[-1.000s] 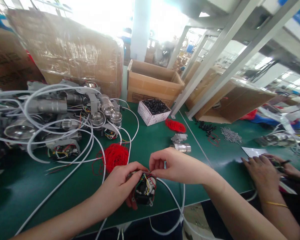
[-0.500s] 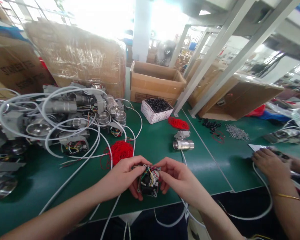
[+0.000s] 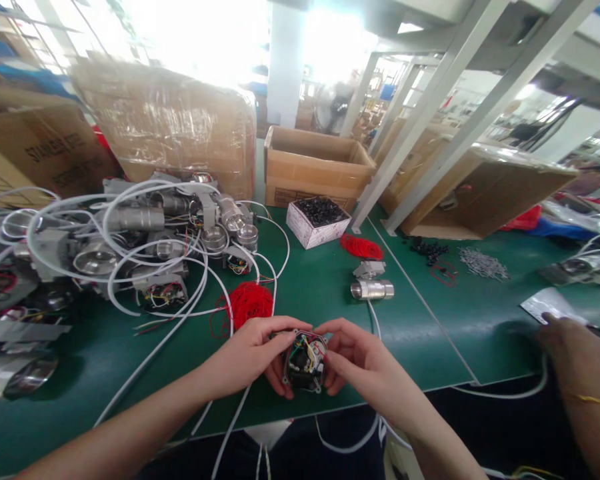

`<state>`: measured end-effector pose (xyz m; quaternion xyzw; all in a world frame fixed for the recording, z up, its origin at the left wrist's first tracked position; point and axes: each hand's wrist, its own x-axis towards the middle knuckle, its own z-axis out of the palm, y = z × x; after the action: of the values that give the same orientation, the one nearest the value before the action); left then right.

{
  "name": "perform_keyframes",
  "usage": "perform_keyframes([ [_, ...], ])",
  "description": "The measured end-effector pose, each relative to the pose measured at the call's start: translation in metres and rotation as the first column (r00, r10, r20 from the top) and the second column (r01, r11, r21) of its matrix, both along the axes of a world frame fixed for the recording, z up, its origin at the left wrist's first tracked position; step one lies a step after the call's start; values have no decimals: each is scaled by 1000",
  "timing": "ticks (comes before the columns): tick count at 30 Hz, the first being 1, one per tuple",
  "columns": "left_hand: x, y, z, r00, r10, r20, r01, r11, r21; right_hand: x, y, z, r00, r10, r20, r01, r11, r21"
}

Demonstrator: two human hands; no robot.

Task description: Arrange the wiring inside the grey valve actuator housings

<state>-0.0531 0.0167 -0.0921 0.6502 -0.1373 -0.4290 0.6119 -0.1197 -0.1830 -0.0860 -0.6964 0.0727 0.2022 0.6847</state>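
Note:
Near the front edge of the table, a small open actuator housing (image 3: 306, 363) is held up between my two hands. Inside it, coloured wires, a round white part and a black block show. My left hand (image 3: 263, 353) grips its left side, thumb on the top rim and fingers beneath. On the other side, my right hand (image 3: 353, 357) has its thumb and fingers closed on the right rim. A bundle of red rubber rings (image 3: 250, 303) lies just beyond my left hand. Farther right rests a steel valve body (image 3: 373, 289) with a white cable.
Several valve assemblies (image 3: 130, 220) with looping white cables crowd the left. A small box of black parts (image 3: 317, 220) stands before a cardboard box (image 3: 317, 167). Grey metal posts (image 3: 415, 127) rise behind. A co-worker's hand (image 3: 575, 347) is at the right, near grey pins (image 3: 483, 263).
The view has shifted slightly, so the table's contents sit a little more to the right. Both hands keep their hold on the housing. The co-worker's hand has moved right, uncovering a silvery packet.

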Motion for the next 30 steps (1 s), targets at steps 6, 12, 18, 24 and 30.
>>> perform_keyframes([
  [6,3,2,0,1000,-20,5,20,1000,-8,-7,3,-1,1000,-24,-3,24,999,29],
  [12,3,1,0,1000,-23,-15,23,1000,-5,-9,4,0,999,-32,-13,33,999,35],
  [18,3,7,-3,999,-47,-13,47,998,-33,-10,3,-4,1000,-28,3,28,999,40],
  [24,1,11,-3,999,-39,-36,35,995,-94,-17,6,-6,999,-23,-24,24,998,61],
  [30,0,14,-8,995,-62,-72,54,992,-111,-27,11,-14,998,-54,-17,56,988,142],
])
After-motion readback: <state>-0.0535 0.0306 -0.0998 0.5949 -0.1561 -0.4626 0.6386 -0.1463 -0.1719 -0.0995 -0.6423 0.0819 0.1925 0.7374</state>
